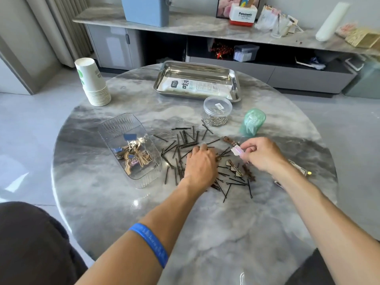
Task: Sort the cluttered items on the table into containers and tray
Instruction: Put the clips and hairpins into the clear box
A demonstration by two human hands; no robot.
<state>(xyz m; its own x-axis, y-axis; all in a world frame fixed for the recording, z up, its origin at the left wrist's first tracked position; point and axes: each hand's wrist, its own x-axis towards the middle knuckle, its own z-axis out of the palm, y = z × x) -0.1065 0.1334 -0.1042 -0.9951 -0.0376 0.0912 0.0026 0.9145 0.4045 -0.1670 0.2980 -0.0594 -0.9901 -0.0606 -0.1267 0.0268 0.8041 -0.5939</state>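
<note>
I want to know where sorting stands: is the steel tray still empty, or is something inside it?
Not empty. The steel tray holds one flat white packet with dark print, lying on its bottom. No hairpins are visible in it.

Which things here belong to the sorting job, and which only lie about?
Job: bobby pins, clear bin, steel tray, paper-clip jar, pink clip pinched by right hand, left hand.
Lying about: paper cups, blue bin.

Bare forearms, a blue wristband (151, 243) with faint lettering on the left.
</note>
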